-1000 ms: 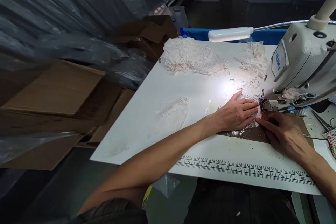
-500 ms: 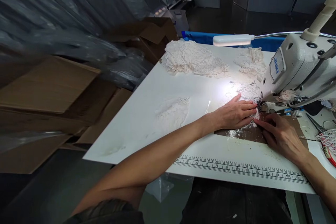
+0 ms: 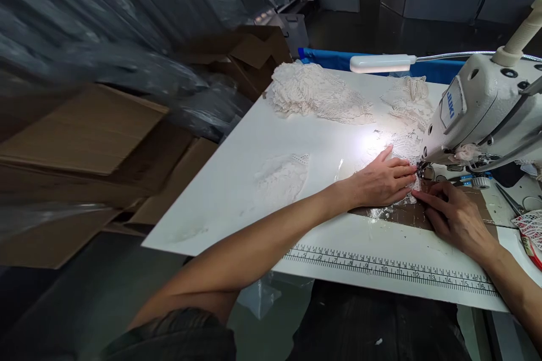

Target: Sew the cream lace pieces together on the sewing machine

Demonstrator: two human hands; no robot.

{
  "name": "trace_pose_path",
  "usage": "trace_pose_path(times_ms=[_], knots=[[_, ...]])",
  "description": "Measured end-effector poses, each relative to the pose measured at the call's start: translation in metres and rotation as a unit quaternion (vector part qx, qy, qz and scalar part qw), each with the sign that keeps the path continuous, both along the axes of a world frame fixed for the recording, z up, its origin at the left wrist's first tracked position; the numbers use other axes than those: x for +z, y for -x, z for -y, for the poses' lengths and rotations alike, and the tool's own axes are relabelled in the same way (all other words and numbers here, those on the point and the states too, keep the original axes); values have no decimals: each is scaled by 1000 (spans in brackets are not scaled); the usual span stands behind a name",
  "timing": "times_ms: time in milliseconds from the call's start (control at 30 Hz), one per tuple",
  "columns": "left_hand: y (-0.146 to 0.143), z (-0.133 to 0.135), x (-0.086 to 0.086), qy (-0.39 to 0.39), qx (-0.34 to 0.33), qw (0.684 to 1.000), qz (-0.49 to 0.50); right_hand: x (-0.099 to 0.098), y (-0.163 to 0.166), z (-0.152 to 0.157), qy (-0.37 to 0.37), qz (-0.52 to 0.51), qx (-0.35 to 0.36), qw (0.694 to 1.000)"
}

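My left hand [image 3: 383, 180] lies flat on a strip of white lace [image 3: 415, 183], its fingers stretched toward the presser foot [image 3: 420, 169] of a sewing machine [image 3: 478, 107]. The needle area is small and partly hidden. Close by on the right, my right hand [image 3: 459, 217] touches the lace's near edge with an outstretched index fingertip. Its thumb sits apart lower down and the other fingers are bent. More lace [image 3: 404, 144] spreads behind my left hand, under the bright lamp light.
A lace heap [image 3: 313, 93] sits at the table's back, a smaller lace piece [image 3: 283, 177] left of my forearm. Scissors [image 3: 510, 200] lie at right. A lamp [image 3: 383, 63] hangs over the table. A printed ruler [image 3: 389, 271] runs along the front edge; cardboard boxes [image 3: 84, 130] stand left.
The whole view has shifted slightly, so the table and machine appear a little farther right. Both hands keep nearly the same place on the lace beside the presser foot.
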State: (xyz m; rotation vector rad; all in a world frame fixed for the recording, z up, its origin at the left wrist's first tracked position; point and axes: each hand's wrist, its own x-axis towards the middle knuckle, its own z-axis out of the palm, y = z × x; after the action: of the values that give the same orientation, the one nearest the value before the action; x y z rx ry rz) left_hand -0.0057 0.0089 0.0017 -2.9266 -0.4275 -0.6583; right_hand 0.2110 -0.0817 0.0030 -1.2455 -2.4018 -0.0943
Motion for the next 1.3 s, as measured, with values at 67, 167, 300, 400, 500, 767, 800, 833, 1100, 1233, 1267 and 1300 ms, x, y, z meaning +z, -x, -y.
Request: trace_pose_path(times_ms=[67, 167, 300, 400, 500, 767, 800, 833, 1100, 1233, 1267, 1300], knots=[[-2, 2, -2, -33, 21, 999, 12, 0, 0, 0, 0, -3, -1, 1000], [-5, 3, -6, -66, 20, 997, 23, -1, 0, -1, -3, -2, -4, 1000], [-5, 2, -7, -67, 6, 998, 16, 0, 0, 0, -8, 5, -6, 1000], [-3, 2, -6, -45, 16, 999, -6, 1, 0, 0, -2, 6, -4, 1000], [-3, 2, -4, -19, 26, 999, -23, 0, 0, -2, 10, 14, -12, 1000], [-9, 0, -1, 59, 82, 994, -32, 1, 2, -8, 70, 69, -88, 991], [-10, 0, -1, 62, 93, 993, -31, 0, 2, -9, 73, 74, -92, 990], [-11, 0, -1, 62, 103, 992, -30, 0, 2, -11, 75, 77, -94, 990], [-14, 3, -2, 4, 133, 991, 15, 6, -10, -11, 87, -82, -98, 988], [-9, -1, 9, -2, 113, 993, 44, 26, -22, -10, 163, -100, -104, 976], [-7, -2, 13, 7, 100, 994, 46, 31, -24, -12, 180, -89, -94, 975], [-7, -2, 15, 18, 83, 995, 45, 35, -27, -14, 194, -79, -81, 974]])
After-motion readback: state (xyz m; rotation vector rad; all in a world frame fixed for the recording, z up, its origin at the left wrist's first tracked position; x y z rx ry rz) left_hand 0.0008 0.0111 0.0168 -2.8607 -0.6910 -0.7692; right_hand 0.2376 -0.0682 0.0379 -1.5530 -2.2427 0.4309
